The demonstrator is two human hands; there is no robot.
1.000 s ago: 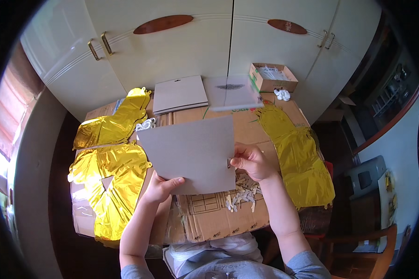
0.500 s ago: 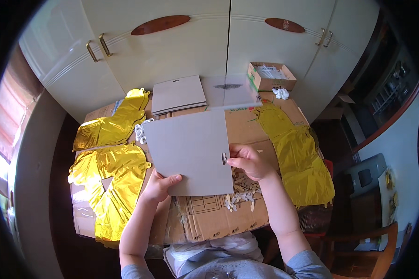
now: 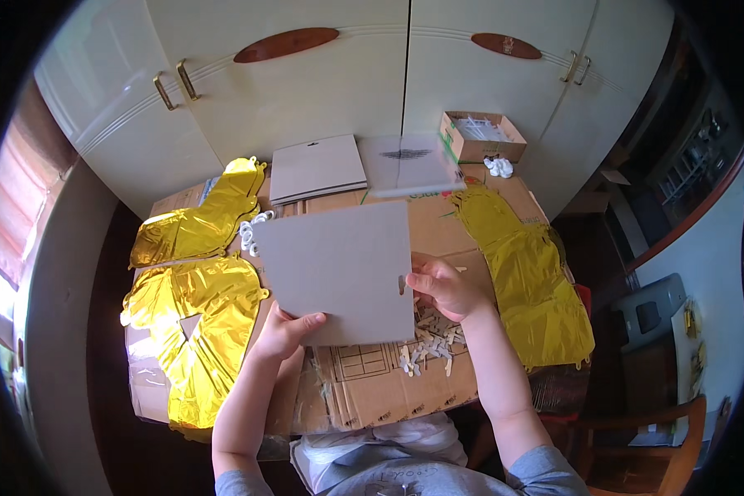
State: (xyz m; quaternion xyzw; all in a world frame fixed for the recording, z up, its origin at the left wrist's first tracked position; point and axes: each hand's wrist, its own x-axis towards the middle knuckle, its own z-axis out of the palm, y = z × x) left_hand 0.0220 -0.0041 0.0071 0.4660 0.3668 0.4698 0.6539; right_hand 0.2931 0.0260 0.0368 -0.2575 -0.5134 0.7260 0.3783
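Above the middle of the cardboard-covered table [image 3: 401, 401], a flat grey card [image 3: 335, 273] is held face up, its near edge toward the table's rim at six o'clock. The left hand [image 3: 291, 332] clamps its corner at seven o'clock, thumb on top, the other fingers hidden beneath; the right hand [image 3: 444, 287] pinches its edge at three o'clock, thumb beside a small cut slot [image 3: 403, 285]. Bare cardboard separates the card from a creased gold foil balloon [image 3: 533, 285] farther out at three; two more shiny, deflated ones, an upper [image 3: 198, 227] and a lower [image 3: 215, 302], lie at ten and eight, near white rings [image 3: 246, 238]. Between one and two o'clock, an open cardboard box [image 3: 492, 152] contains thin white sticks [image 3: 481, 129]. Matching cards [image 3: 317, 169] are stacked at twelve, with glossy transparent plastic [image 3: 411, 169] at one. Small irregular scraps [image 3: 428, 355] are heaped at four.
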